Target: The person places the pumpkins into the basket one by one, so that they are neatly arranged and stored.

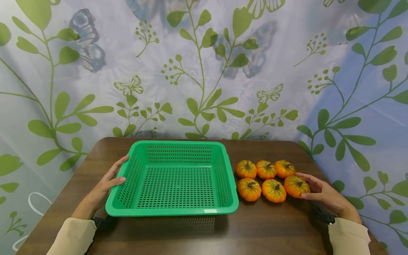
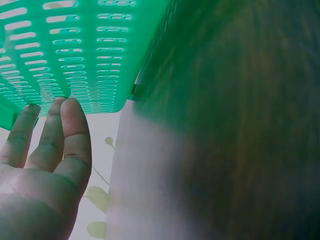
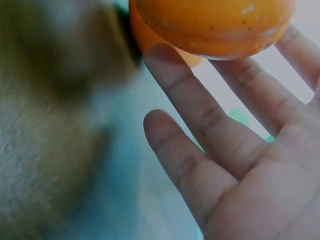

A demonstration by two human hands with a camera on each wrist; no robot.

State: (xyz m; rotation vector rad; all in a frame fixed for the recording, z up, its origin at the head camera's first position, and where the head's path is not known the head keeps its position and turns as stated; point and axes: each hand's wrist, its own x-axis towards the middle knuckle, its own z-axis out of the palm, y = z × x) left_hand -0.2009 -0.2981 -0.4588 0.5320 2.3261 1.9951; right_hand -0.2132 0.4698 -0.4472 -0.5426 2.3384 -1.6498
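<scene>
Pale cream sleeves (image 1: 71,235) are worn on both forearms, with dark bands (image 1: 325,216) strapped at the wrists, over a brown wood-grained table (image 1: 153,233). By the left hand (image 1: 104,186), the left side of a green perforated basket (image 1: 172,211) is touched, 3 fingers being seen nearly straight in the left wrist view with tips against the slotted wall, and the thumb being laid at the rim. By the right hand (image 1: 325,194), 1 orange pumpkin (image 1: 296,186) is pinched between thumb and fingers, at the right end of the nearer row; whether it is raised cannot be told. To its left and behind it, 5 other pumpkins (image 1: 274,190) are grouped, right of the basket. Beyond the table, a pale cloth (image 1: 223,127) printed with green leaves and butterflies is hung
</scene>
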